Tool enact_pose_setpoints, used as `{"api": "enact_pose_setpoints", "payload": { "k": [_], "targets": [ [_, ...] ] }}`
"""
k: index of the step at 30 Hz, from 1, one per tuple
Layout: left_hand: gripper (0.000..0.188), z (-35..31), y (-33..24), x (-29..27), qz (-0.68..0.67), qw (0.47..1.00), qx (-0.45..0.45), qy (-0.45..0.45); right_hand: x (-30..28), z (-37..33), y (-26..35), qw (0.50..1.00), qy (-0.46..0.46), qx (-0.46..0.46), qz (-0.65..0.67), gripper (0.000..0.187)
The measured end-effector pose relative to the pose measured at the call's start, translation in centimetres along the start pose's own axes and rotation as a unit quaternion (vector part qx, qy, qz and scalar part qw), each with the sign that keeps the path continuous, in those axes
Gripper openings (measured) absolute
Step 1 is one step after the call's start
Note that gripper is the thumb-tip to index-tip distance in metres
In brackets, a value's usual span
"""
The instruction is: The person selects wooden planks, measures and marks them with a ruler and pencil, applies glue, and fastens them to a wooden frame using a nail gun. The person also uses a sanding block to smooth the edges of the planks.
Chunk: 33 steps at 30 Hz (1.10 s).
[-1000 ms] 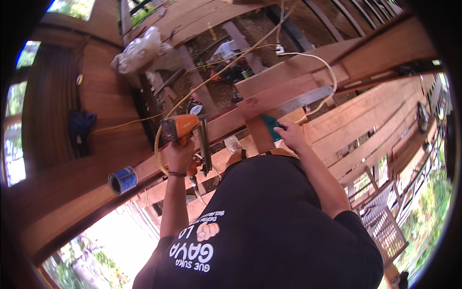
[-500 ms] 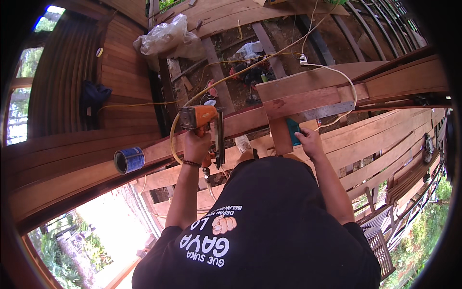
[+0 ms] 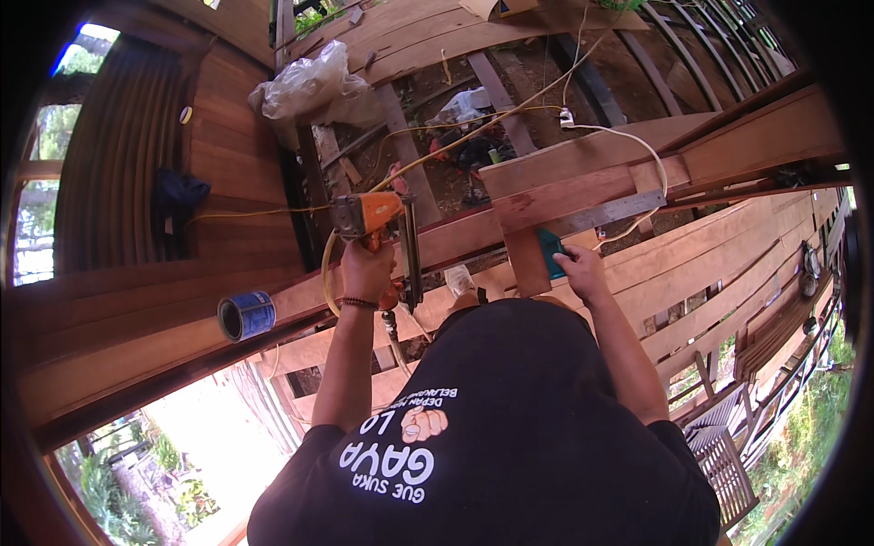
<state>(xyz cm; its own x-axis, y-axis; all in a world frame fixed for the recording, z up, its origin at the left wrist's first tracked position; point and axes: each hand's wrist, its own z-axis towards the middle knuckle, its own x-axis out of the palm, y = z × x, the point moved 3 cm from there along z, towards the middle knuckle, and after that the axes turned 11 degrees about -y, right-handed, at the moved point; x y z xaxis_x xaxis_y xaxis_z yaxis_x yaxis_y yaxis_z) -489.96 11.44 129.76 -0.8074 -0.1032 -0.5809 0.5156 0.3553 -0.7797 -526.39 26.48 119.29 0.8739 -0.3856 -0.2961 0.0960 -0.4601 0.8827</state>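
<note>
My left hand [image 3: 367, 270] is closed round the grip of an orange and black nail gun [image 3: 375, 213], with its long dark magazine pointing toward me. An air hose fitting hangs below the grip. My right hand [image 3: 583, 271] pinches the teal stock of a try square [image 3: 550, 252]. Its steel blade reaches away to the right along a wooden beam [image 3: 437, 244]. The stock lies against a short upright-looking board [image 3: 526, 261], which meets a reddish board [image 3: 560, 200] on the beam. Fingertips under the stock are partly hidden.
A blue can [image 3: 246, 316] lies on its side on the beam at left. A yellow hose [image 3: 492, 118] and a pale cable [image 3: 628, 136] cross the work area. Beyond are open joists [image 3: 501, 100] over bare ground, plus a crumpled plastic bag [image 3: 309, 82].
The view has shifted slightly. The nail gun sits a little farther from the can, still in my left hand. My right hand keeps its pinch on the try square.
</note>
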Motion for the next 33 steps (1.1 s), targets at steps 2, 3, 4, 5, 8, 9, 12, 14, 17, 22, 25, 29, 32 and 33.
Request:
{"api": "enact_pose_setpoints", "payload": {
  "k": [2, 3, 4, 5, 8, 9, 12, 14, 17, 22, 25, 29, 32, 33],
  "targets": [
    [0.022, 0.0, -0.3, 0.1, -0.004, 1.0, -0.001, 0.01, -0.1, 0.1, -0.3, 1.0, 0.002, 0.002, -0.001, 0.023],
    [0.022, 0.0, -0.4, 0.2, -0.006, 1.0, -0.001, 0.015, -0.1, 0.2, -0.6, 1.0, 0.001, 0.003, 0.0, 0.023],
    [0.022, -0.1, -0.4, 0.2, -0.009, 1.0, 0.0, 0.016, -0.1, 0.3, -0.7, 1.0, 0.002, 0.004, 0.0, 0.023],
    [0.022, -0.1, -0.5, 0.3, -0.012, 1.0, 0.0, 0.017, -0.1, 0.3, -0.8, 1.0, 0.003, 0.008, 0.002, 0.024],
    [0.022, -0.1, -0.3, 0.3, -0.012, 1.0, 0.008, 0.014, -0.1, 0.3, -0.5, 1.0, 0.006, 0.014, -0.004, 0.024],
    [0.022, -0.1, -0.2, 0.3, -0.011, 1.0, 0.011, 0.012, -0.1, 0.2, -0.3, 1.0, 0.007, 0.012, -0.013, 0.024],
    [0.016, 0.1, 0.2, 0.5, -0.011, 1.0, 0.023, 0.015, -0.1, 0.1, -0.1, 1.0, 0.004, 0.007, -0.021, 0.024],
    [0.016, 0.1, 0.0, 0.5, 0.0, 1.0, 0.023, 0.021, -0.2, 0.1, -0.3, 1.0, 0.001, 0.006, -0.021, 0.024],
    [0.019, 0.0, 0.0, 0.4, -0.013, 1.0, 0.025, 0.004, -0.2, 0.2, -0.3, 1.0, -0.001, 0.004, -0.019, 0.024],
    [0.024, 0.4, -0.5, 0.1, 0.019, 0.999, 0.036, -0.005, -0.2, 0.2, -0.4, 1.0, 0.002, 0.001, -0.021, 0.024],
    [0.024, 0.4, -0.4, 0.2, 0.014, 1.0, 0.025, -0.01, -0.2, 0.2, -0.4, 1.0, -0.004, -0.002, -0.03, 0.023],
    [0.021, 0.2, 0.3, 0.5, 0.004, 1.0, 0.008, -0.005, -0.2, 0.2, -0.6, 1.0, -0.002, 0.0, -0.011, 0.023],
    [0.018, 0.0, 0.6, 0.7, 0.005, 1.0, 0.019, 0.013, 0.0, 0.4, -1.2, 1.0, -0.001, 0.004, 0.011, 0.023],
    [0.017, 0.0, 0.7, 0.7, 0.005, 0.999, 0.028, 0.018, 0.0, 0.4, -1.2, 1.0, -0.001, 0.003, 0.006, 0.023]
  ]
}}
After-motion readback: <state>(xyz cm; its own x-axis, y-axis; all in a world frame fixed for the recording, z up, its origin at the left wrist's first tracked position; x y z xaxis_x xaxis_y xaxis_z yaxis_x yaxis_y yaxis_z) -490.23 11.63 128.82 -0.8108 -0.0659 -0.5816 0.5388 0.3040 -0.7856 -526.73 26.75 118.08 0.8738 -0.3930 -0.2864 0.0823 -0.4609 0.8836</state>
